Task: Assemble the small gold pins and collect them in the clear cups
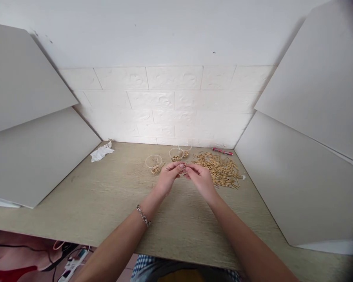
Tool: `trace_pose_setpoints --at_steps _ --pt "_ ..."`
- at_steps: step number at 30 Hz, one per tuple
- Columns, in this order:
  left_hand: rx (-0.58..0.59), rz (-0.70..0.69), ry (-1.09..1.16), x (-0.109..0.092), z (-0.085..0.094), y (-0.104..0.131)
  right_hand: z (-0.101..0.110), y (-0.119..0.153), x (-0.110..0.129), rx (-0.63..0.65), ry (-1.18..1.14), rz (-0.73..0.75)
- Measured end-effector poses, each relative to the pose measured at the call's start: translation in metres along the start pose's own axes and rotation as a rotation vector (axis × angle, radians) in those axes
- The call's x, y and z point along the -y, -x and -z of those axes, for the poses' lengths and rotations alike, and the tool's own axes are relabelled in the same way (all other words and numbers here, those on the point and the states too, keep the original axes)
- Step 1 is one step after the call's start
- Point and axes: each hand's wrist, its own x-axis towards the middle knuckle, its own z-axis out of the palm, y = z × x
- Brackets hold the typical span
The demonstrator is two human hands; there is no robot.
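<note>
My left hand [170, 176] and my right hand [200, 179] meet above the table, their fingertips pinched close together. Something small sits between them, too tiny and too covered by the fingers to name. Just beyond my hands stand clear round cups: one on the left [153, 161] with small gold pieces in it, a middle one [176, 153] also holding gold pieces, and another behind [185, 147], partly hidden. To the right of my right hand, a wide pile of thin gold metal pins [220, 170] lies spread on the tabletop.
A red tube [222, 151] lies behind the pile. Crumpled white tissue [102, 151] rests at the back left of the wooden table [111, 203]. Grey panels [44, 152] [300, 176] flank both sides, and a white brick-patterned wall [164, 102] closes the back. A power strip [73, 266] lies below the left edge.
</note>
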Motion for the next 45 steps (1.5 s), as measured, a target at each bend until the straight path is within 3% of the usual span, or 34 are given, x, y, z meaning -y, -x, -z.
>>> trace_pose_setpoints --at_steps 4,7,11,16,20,26,32,35,42,45 --pt "-0.014 -0.013 -0.084 -0.002 0.000 0.000 0.004 -0.003 -0.002 -0.075 0.067 0.056" --pt "-0.005 -0.103 -0.352 -0.001 0.001 0.000 0.009 -0.003 0.000 -0.090 0.292 0.123" --pt "0.044 -0.311 -0.785 0.002 0.004 0.002 0.015 -0.004 0.002 0.053 0.664 0.237" --pt "0.149 -0.455 -1.047 0.006 0.007 0.005 0.018 -0.007 -0.002 0.178 0.728 0.152" --pt "0.234 -0.445 -1.085 0.009 0.008 0.005 0.021 -0.009 -0.007 0.206 0.691 0.129" --pt "0.272 -0.365 -0.968 0.012 0.008 0.001 0.022 -0.009 -0.012 0.279 0.725 0.152" --pt "0.304 -0.288 -0.795 0.015 0.009 -0.005 0.022 -0.010 -0.012 0.269 0.795 0.189" --pt "0.316 -0.272 -0.813 0.018 0.010 -0.006 0.022 -0.010 -0.014 0.269 0.859 0.191" --pt "0.119 -0.365 -0.971 0.008 0.009 -0.005 0.014 -0.007 -0.021 0.157 1.106 0.267" --pt "0.082 -0.417 -1.017 0.003 0.008 -0.003 0.010 -0.007 -0.025 0.206 1.213 0.254"
